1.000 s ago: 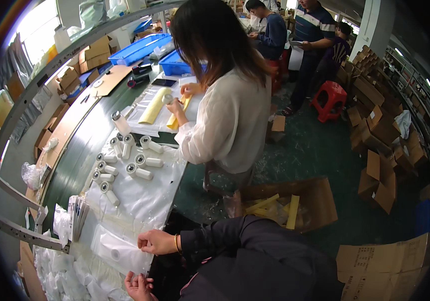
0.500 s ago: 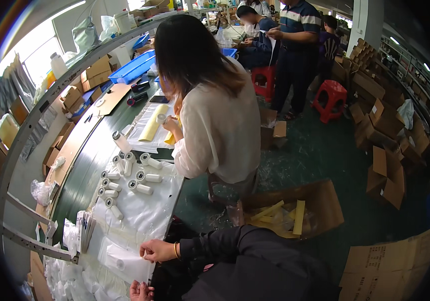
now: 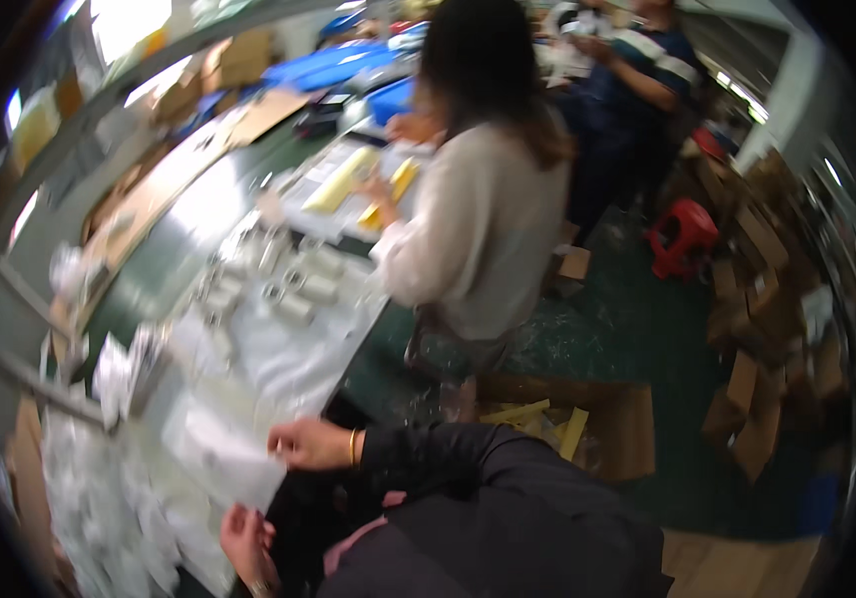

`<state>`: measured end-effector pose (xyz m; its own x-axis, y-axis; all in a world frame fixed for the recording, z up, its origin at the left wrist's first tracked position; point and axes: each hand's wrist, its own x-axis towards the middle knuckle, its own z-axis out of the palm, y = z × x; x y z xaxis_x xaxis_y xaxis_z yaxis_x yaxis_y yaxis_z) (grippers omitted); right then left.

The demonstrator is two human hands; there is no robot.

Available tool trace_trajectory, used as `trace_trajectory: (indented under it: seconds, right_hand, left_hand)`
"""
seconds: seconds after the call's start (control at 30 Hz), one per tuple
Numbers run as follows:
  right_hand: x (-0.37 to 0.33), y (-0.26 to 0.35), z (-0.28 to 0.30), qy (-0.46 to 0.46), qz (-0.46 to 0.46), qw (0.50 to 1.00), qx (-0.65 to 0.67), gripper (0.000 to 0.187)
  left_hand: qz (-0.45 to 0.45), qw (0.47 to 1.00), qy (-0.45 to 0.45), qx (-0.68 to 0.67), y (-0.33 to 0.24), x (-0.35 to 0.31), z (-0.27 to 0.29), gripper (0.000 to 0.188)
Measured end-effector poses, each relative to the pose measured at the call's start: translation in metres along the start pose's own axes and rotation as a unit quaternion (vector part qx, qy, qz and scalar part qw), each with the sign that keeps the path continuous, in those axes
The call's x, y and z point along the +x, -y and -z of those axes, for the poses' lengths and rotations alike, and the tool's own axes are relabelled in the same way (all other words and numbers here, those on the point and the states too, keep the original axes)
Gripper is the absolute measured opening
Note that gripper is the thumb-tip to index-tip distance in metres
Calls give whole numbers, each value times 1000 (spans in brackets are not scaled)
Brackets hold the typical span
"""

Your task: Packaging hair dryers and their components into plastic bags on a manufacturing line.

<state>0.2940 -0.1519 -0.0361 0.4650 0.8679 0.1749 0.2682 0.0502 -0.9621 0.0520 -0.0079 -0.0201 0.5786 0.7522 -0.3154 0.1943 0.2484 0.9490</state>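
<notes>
A translucent white plastic bag (image 3: 220, 439) lies flat near the table's front edge, with a small round mark faintly showing. My right hand (image 3: 313, 444), with a gold-coloured bangle at the wrist, pinches its right edge. Lower down, my left hand (image 3: 248, 543) has its fingers curled at the bag's near corner; blur softens the fingertips. Beyond the bag, several white cylinders with dark-ringed ends (image 3: 288, 304) lie on a pale plastic sheet (image 3: 298, 361).
A heap of crumpled clear plastic (image 3: 99, 508) covers the table's near left. A co-worker in a pale top (image 3: 488, 219) handles yellow pieces (image 3: 343, 179) further along. On the floor sit an open carton (image 3: 622, 429) with yellow strips, a red stool (image 3: 682, 239) and stacked cardboard boxes (image 3: 747, 389).
The view has swung and blurred, so the table and co-worker sit differently in it. My left hand shows more fully, further left. My right hand keeps its place on the bag's edge.
</notes>
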Motion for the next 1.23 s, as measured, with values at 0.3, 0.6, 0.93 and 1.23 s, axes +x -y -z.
trace_trajectory:
  seconds: [0.3,0.6,0.93,1.23]
  right_hand:
    - [-4,38,29,-56,-35,997,-29,12]
    - [14,61,-9,72,92,978,-173,14]
    - [36,50,-41,137,172,952,-215,16]
    - [37,48,-48,160,191,932,-264,17]
  left_hand:
    - [87,992,51,-70,-26,6,-15,36]
    - [122,988,45,-81,-29,1,-17,35]
    - [81,992,46,-84,-19,1,-18,29]
    - [80,992,27,-94,-18,-2,-21,30]
